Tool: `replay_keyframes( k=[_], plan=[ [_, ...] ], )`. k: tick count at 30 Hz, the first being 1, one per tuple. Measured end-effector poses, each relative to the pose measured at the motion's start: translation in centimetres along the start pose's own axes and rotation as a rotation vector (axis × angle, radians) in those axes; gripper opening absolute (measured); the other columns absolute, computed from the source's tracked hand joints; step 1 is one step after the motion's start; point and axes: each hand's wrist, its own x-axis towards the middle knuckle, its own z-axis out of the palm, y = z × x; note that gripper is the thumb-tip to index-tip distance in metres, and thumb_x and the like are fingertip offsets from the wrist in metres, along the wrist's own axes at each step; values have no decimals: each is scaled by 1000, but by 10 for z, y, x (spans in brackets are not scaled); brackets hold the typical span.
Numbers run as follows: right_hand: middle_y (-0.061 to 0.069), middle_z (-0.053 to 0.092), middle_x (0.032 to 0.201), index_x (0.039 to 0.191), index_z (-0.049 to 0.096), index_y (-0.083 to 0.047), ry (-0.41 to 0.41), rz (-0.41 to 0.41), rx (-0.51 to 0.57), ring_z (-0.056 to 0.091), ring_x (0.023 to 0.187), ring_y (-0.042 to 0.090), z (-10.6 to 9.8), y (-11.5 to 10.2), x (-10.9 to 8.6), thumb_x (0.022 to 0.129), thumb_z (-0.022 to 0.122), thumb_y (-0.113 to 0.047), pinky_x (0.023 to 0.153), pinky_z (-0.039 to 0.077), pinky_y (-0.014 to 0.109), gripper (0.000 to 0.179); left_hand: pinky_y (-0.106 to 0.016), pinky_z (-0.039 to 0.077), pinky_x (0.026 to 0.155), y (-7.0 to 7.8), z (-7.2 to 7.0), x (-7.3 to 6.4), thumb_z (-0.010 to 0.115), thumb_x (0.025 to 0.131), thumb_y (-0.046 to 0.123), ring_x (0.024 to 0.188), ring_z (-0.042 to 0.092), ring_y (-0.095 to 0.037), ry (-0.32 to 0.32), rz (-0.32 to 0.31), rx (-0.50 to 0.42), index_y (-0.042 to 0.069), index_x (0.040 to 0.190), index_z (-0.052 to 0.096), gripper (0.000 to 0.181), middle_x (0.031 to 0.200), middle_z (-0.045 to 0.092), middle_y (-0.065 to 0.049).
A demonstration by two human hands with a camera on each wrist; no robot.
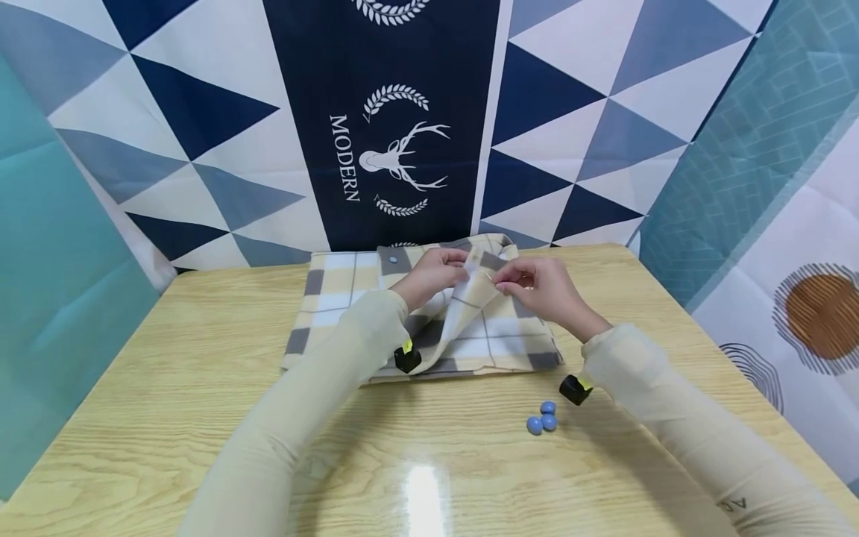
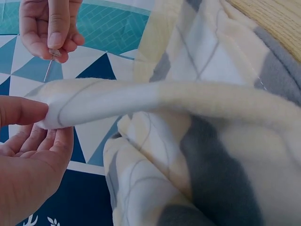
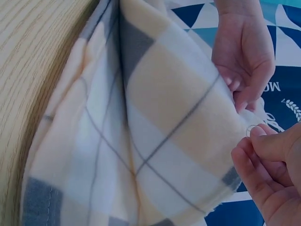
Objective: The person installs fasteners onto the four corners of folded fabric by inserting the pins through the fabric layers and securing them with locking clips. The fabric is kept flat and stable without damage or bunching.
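Note:
A folded plaid fleece blanket [image 1: 335,291] in cream, white and grey lies at the table's back edge. My left hand [image 1: 432,277] pinches a raised edge of it between thumb and fingers, and the fabric rises in a fold [image 2: 108,101]. To the right, my right hand [image 1: 542,285] pinches a thin metal pin [image 2: 48,69] by its small pale head. In the left wrist view the pin's point hangs just above the held edge, apparently not in the cloth. One round blue cap [image 1: 393,259] sits on the blanket's far left part.
Three round blue caps [image 1: 535,425] lie together on the wooden table [image 1: 201,388], in front of the blanket's right side. Behind the table hangs a patterned cloth [image 1: 403,89] with triangles and a deer. Small black cameras [image 1: 575,389] hang below the wrists.

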Motion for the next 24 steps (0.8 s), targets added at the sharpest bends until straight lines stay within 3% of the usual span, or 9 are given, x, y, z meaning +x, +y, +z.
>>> replay_keyframes(
  k=[10, 24],
  plan=[
    [11, 72, 83, 91, 74, -6, 5, 0, 15, 60, 70, 2, 4, 2, -3, 85, 70, -4, 64, 50, 11, 7, -19, 48, 83, 0, 4, -2, 55, 88, -5, 93, 53, -9, -13, -25, -10, 0, 126, 59, 39, 126, 63, -16],
    [11, 73, 84, 92, 74, -6, 25, -5, 27, 60, 69, 0, 4, 2, -5, 85, 70, -4, 63, 50, 10, 8, -22, 49, 87, -3, 7, -3, 54, 88, -5, 95, 55, -10, -13, -15, -20, -1, 126, 59, 39, 127, 63, -17]
  ],
)
